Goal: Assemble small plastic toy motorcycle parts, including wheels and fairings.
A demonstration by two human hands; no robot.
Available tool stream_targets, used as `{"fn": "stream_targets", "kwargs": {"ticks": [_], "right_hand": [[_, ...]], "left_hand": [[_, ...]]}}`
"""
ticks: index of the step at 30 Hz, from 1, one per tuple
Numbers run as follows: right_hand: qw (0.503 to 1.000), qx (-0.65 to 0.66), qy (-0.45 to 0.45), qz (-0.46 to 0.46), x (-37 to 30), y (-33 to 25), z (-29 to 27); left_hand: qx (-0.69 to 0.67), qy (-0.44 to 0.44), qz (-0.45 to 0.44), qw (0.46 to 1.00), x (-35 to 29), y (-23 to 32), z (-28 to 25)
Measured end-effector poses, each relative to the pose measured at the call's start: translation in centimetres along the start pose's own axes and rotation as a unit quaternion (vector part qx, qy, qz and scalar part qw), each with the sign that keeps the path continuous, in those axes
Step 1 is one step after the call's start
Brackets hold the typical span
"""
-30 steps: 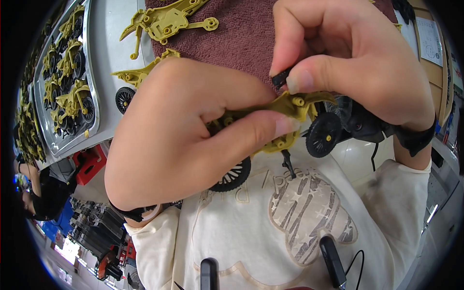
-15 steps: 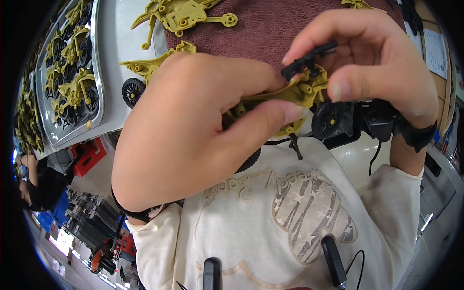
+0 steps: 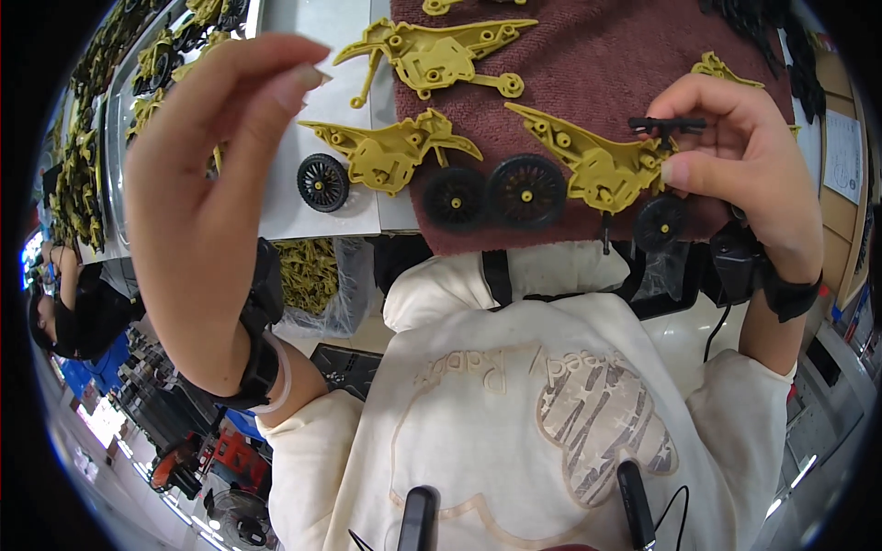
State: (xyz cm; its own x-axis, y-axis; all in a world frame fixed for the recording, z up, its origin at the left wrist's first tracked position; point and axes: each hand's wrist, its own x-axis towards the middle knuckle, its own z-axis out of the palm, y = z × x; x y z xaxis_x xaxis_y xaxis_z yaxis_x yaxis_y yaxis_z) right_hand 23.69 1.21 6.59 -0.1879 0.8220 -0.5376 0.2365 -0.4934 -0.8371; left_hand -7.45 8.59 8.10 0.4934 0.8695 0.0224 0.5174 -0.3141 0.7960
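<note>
In my right hand (image 3: pixel 749 156) is a yellow toy motorcycle body half (image 3: pixel 606 170), pinched at its front end between thumb and fingers. A black handlebar (image 3: pixel 669 123) sits on its top, and a black wheel (image 3: pixel 661 223) hangs at the front. A larger black wheel (image 3: pixel 526 191) lies by its rear end. My left hand (image 3: pixel 207 138) is raised at the left, thumb and fingers apart at the tips, with nothing plainly between them. Another yellow body half (image 3: pixel 381 158) lies nearby between two black wheels, and one more body half (image 3: pixel 436 57) lies beyond it.
A maroon towel (image 3: pixel 588 46) covers much of the table. At the left, a clear tray (image 3: pixel 117 151) holds several yellow toy motorcycles. Black parts (image 3: pixel 753 23) lie far right. Below the table edge stands a bag of yellow parts (image 3: pixel 310 275). A person (image 3: pixel 69 312) is at the far left.
My left hand has let go of the toy motorcycle body half and swung away to the left. My right hand still holds it, now lower and flatter over the towel.
</note>
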Motion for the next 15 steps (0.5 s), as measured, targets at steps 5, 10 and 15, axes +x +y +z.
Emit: {"fn": "stream_targets", "kwargs": {"ticks": [5,10,15], "right_hand": [[0.999,-0.022,0.032,-0.022,0.4,0.5,0.5],[0.992,-0.104,0.07,-0.023,0.0,-0.6,1.7],[0.947,-0.275,0.126,-0.107,-0.1,-0.3,2.5]], "left_hand": [[0.185,-0.065,0.094,0.976,-0.5,-1.1,1.7],[0.203,-0.012,0.107,0.973,-0.3,-1.3,2.5],[0.234,-0.002,0.164,0.958,1.5,-1.0,4.2]]}}
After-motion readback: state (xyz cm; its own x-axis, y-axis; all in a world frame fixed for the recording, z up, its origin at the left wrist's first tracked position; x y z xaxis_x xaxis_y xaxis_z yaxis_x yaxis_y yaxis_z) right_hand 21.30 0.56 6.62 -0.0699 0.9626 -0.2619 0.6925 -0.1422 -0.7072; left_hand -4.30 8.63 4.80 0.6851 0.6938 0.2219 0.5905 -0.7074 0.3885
